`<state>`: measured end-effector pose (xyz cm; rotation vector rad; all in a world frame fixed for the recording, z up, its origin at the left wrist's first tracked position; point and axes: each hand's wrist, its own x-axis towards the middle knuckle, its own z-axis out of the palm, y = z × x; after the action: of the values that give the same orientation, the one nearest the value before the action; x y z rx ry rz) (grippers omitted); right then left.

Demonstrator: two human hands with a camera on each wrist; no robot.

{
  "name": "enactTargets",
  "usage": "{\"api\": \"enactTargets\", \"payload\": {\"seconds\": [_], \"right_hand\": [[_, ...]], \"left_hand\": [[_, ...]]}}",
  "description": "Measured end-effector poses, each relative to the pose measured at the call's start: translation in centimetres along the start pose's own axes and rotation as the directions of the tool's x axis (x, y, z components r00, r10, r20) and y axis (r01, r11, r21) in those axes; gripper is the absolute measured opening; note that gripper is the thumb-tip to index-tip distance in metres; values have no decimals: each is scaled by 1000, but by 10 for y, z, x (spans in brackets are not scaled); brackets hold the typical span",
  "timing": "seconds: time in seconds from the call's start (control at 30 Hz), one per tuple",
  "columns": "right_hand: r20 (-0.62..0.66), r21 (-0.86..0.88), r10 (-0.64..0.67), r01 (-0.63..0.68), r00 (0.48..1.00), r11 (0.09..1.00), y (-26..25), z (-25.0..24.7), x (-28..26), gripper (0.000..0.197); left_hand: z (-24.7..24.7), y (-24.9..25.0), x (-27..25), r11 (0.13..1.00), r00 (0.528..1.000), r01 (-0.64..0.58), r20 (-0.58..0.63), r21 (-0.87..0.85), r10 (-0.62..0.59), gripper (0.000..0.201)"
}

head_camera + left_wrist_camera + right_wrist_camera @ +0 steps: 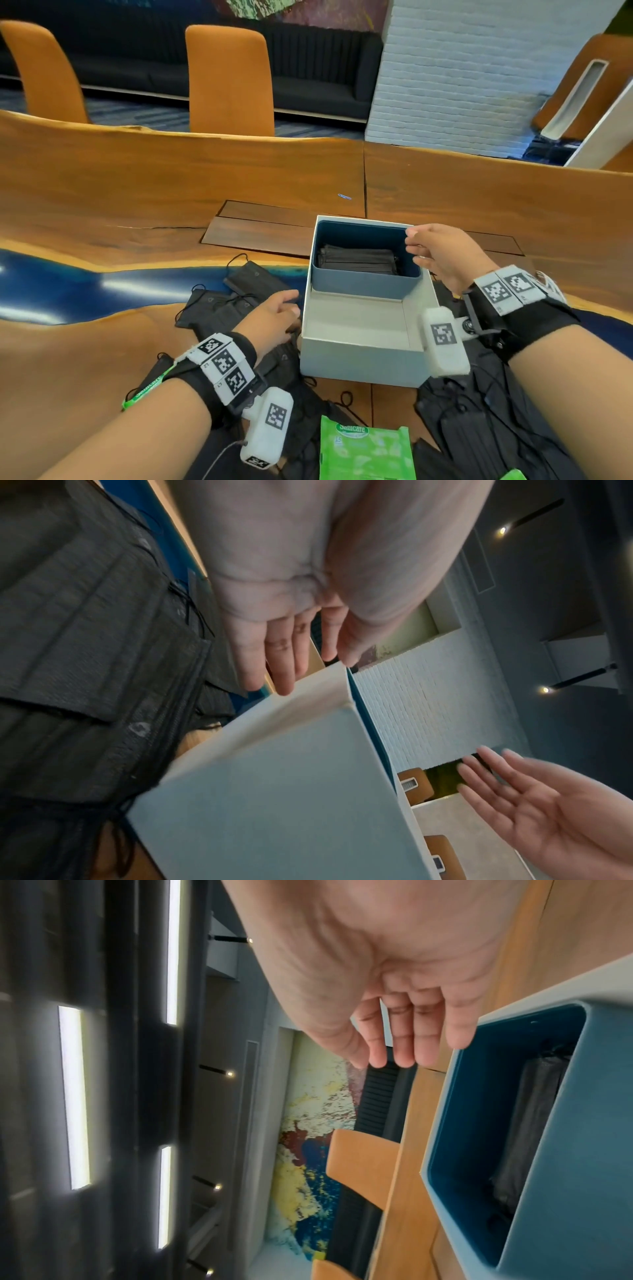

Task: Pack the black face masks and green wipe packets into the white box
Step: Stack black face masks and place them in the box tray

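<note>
The white box (359, 363) stands open on the wooden table (171, 178). A blue inner tray (363, 284) fills its far half and holds a stack of black masks (356, 262). The near half of the box is bare. My left hand (277, 315) lies with straight fingers at the box's left wall (274, 791), above loose black masks (219, 308). My right hand (442, 253) hovers open over the tray's right rim (441, 1123) and holds nothing. A green wipe packet (366, 452) lies at the near edge, and another green packet (147, 390) shows under my left forearm.
More black masks (496, 428) are heaped right of the box, under my right forearm. A dark inset panel (260, 226) sits in the table behind the box. Two orange chairs (229, 78) stand beyond the far edge, and a white brick pillar (462, 75) rises at the right.
</note>
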<state>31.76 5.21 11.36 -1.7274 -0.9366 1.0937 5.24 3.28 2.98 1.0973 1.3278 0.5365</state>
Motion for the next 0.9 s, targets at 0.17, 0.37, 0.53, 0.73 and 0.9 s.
{"api": "enactTargets", "payload": {"seconds": [0.17,0.37,0.53,0.73,0.9], "right_hand": [[72,222,-2,-14,997,975,17,-3,-54,18],[160,384,104,-158,982,910,53,17,-93,15],[267,395,70,-175,961,902,66,48,-109,17],[402,256,52,-167,914,952,82,101,-118,15],[465,-52,297,-310,834,949,118,151,-117,11]], "left_hand": [[-37,-22,-28,999,997,45,-64,13,-44,33],[-83,-65,-51,974,939,204,-259,-103,-224,12],[-117,-111,-70,926,857,316,-358,-205,-372,8],[-132,-150,-107,864,756,454,-420,-218,-502,8],[-133,-173,-125,811,689,526,-430,-257,-583,21]]}}
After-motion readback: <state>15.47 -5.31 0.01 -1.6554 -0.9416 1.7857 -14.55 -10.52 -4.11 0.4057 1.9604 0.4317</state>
